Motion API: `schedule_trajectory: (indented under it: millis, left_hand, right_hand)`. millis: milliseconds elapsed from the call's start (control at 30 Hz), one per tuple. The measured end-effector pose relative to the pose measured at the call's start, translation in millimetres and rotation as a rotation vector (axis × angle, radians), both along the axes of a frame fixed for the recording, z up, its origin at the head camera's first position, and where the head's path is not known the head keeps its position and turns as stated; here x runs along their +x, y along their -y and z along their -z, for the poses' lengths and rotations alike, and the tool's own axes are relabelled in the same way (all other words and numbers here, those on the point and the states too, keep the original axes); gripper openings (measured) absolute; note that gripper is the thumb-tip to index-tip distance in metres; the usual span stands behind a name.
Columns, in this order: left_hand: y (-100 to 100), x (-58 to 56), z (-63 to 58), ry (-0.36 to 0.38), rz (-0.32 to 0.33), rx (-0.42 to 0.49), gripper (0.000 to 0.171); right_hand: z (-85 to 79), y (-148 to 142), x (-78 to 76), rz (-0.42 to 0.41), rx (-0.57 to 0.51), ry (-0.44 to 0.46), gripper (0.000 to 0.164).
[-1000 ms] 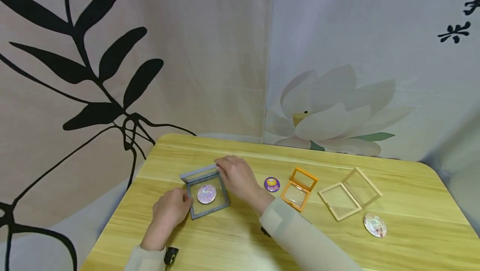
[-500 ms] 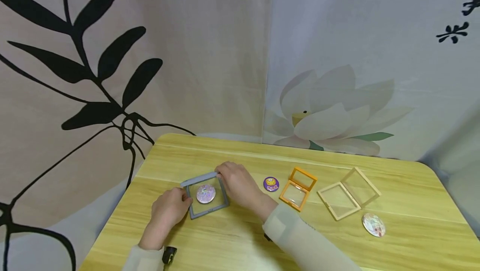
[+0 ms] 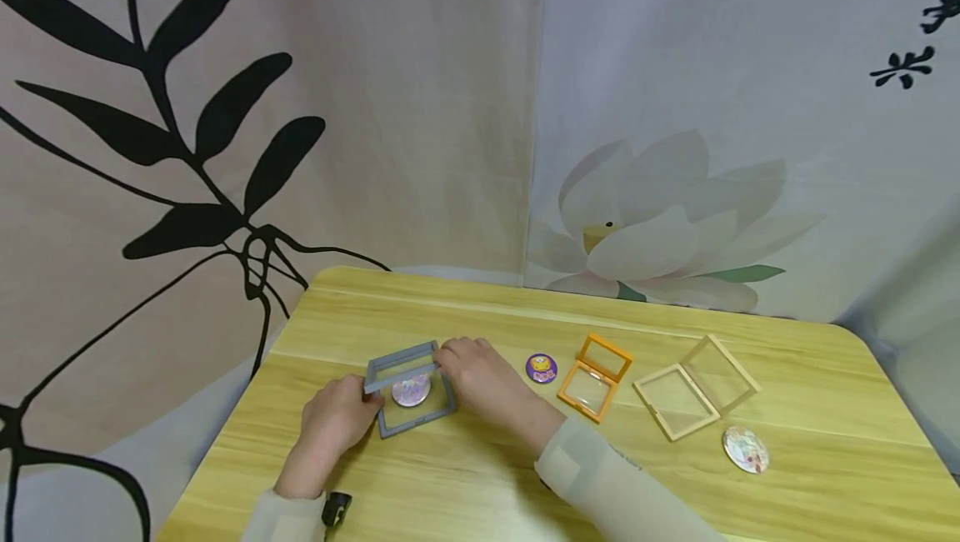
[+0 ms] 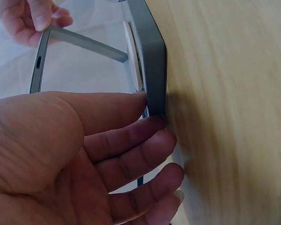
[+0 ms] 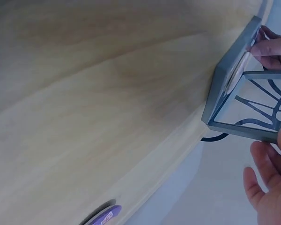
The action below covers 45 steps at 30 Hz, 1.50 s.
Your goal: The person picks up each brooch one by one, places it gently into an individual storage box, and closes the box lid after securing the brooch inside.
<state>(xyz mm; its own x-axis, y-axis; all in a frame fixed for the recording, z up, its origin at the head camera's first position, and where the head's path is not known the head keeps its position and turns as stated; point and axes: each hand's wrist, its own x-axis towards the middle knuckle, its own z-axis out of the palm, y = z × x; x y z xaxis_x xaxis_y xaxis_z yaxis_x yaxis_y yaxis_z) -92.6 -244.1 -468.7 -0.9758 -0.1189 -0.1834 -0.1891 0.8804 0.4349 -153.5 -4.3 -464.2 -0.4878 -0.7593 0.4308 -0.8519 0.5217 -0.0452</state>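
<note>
A grey hinged display frame point(image 3: 417, 423) with clear windows lies on the table, its lid point(image 3: 401, 365) tilted up from the far edge and leaning over the base. Inside the base sits a round, shiny pinkish badge point(image 3: 411, 393), partly covered by the lid in the head view. My left hand point(image 3: 339, 413) pinches the left side of the base between thumb and fingers, as the left wrist view shows up close. With my right hand point(image 3: 483, 379) I pinch the right corner of the lid; in the right wrist view the right fingers point(image 5: 262, 159) hold that edge.
Right of the hands lie a purple round badge point(image 3: 542, 368), an open orange frame point(image 3: 572, 392), an open cream frame point(image 3: 660, 421) and another round badge point(image 3: 746, 450). The wooden table point(image 3: 465, 500) meets a printed curtain point(image 3: 420, 108) at the back.
The lid has swung from standing up at the far edge forward over the base and now overlaps the badge. My right hand has come slightly nearer with it; the left hand stays at the base.
</note>
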Motion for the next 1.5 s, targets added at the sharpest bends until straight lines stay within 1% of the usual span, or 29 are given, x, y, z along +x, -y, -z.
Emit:
schedule_trajectory:
  millis: [200,333,500,600,733,867,1133,1367,1500]
  left_hand:
    - [3,-0.5,-2.6,0.016,0.014,0.032,0.023]
    - [7,0.3,-7.7,0.048,0.017,0.067,0.018]
    - [14,2.1,-16.2,0.086,0.011,0.070,0.024]
    - [15,2.9,-20.1,0.087,0.014,0.063,0.027]
    - [12,4.8,-23.9,0.100,0.012,0.088,0.033]
    - [6,6.5,-22.7,0.106,0.011,0.092,0.038]
    - [2,6.3,-16.7,0.110,0.033,0.040,0.036]
    - [2,6.6,-12.8,0.114,0.036,0.013,0.035]
    - [2,6.8,-13.4,0.118,0.037,-0.006,0.036]
  right_hand:
    - [6.4,-3,3.4,-0.010,0.048,0.006,0.019]
    - [9.3,-4,6.1,-0.018,0.096,-0.026,0.021]
    - [12.3,-4,11.1,-0.048,0.182,-0.139,0.018]
    - [15.2,-5,14.1,-0.049,0.221,-0.201,0.015]
    - [18.8,-4,17.3,-0.044,0.246,-0.239,0.014]
    - [23.2,-1,20.0,-0.039,0.265,-0.252,0.014]
    - [27.2,1,24.8,-0.026,0.324,-0.213,0.010]
    - [27.6,2,24.5,-0.028,0.311,-0.158,0.009]
    - [27.5,3,24.2,-0.019,0.284,-0.090,0.007]
